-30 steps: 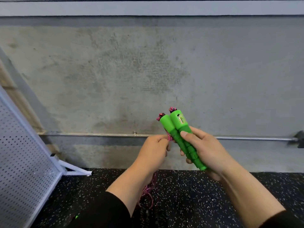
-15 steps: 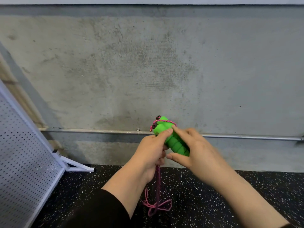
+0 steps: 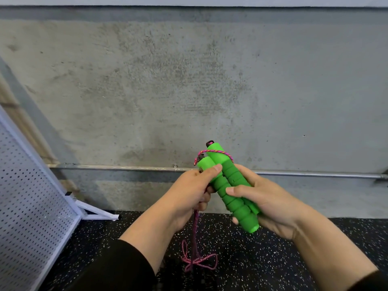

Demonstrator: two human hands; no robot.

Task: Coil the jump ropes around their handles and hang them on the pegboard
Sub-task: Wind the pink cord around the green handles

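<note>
Two green foam jump-rope handles [image 3: 231,185] lie side by side, tilted with their tops to the upper left. My right hand [image 3: 268,202] grips them from the right, thumb across the front. A pink braided rope [image 3: 212,152] makes one loop round the handle tops. My left hand [image 3: 189,194] holds the rope just left of the handles, its thumb pressing on the nearer handle. The rest of the rope [image 3: 196,248] hangs from that hand down to the floor, where it lies in loose loops.
A white pegboard [image 3: 31,206] on a white frame leans at the left. A bare concrete wall with a metal pipe [image 3: 315,174] along it stands ahead. The floor [image 3: 273,269] is black speckled rubber.
A loop of rope has gone round the handle tops. The handles first dipped toward me, then came back up into a tilted, lengthwise view. My left hand stayed on the rope.
</note>
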